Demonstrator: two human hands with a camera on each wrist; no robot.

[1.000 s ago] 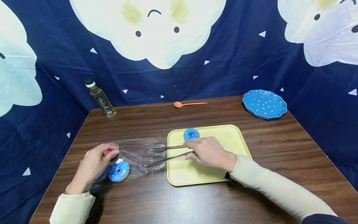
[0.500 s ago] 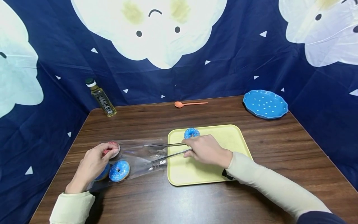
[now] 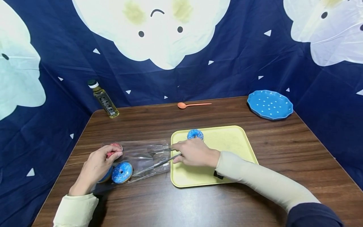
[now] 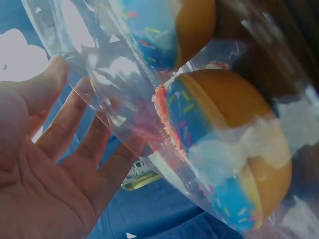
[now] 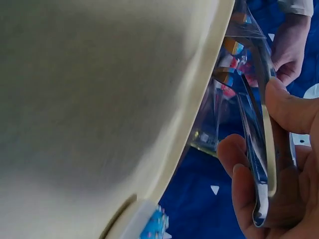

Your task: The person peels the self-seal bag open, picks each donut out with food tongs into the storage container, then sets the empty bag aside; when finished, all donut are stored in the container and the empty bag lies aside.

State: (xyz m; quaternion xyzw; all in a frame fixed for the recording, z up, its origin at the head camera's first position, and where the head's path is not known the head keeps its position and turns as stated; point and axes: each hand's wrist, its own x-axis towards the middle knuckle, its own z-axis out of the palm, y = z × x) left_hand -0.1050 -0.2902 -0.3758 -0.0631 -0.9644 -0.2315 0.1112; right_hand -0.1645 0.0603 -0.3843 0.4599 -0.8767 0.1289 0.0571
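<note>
My left hand pinches the edge of a clear plastic bag between thumb and fingers. Inside the bag are a blue-iced doughnut with sprinkles, another blue one partly behind the hand, and red-iced pieces under the fingertips. My right hand grips metal tongs. Their arms are spread and reach into the bag's mouth, the lower tip close beside the front blue doughnut. A smaller blue doughnut sits at the back of the yellow tray, just behind the right hand.
An oil bottle stands at the back left of the wooden table. An orange spoon lies along the back edge. At the back right is a blue dotted plate. A dark blue cloth backdrop rises behind.
My right hand has moved left with the tongs, whose tips now reach deeper into the bag toward the doughnuts. The left hand stays nearly in place on the bag.
</note>
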